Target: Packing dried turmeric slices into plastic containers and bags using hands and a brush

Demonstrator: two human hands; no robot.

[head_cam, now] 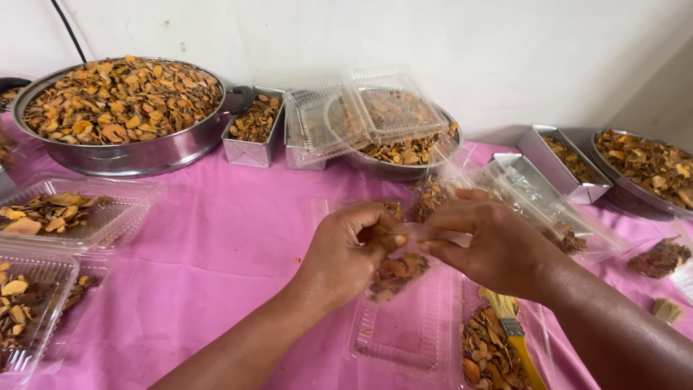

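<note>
At frame centre, left hand (346,249) and right hand (487,245) both pinch the mouth of a small clear bag (398,271) of dried slices, fingers closed narrow on its rim, above a clear tray (404,332).

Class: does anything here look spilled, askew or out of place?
Yes. A few stray crumbs lie loose on the pink cloth beside the left hand, outside any container, and a paintbrush rests among the dried pieces.

Table under a pink cloth (216,238), bearing a steel pan (137,152), foil tins (249,148), clear plastic trays (43,289) and a brush (516,336).
</note>
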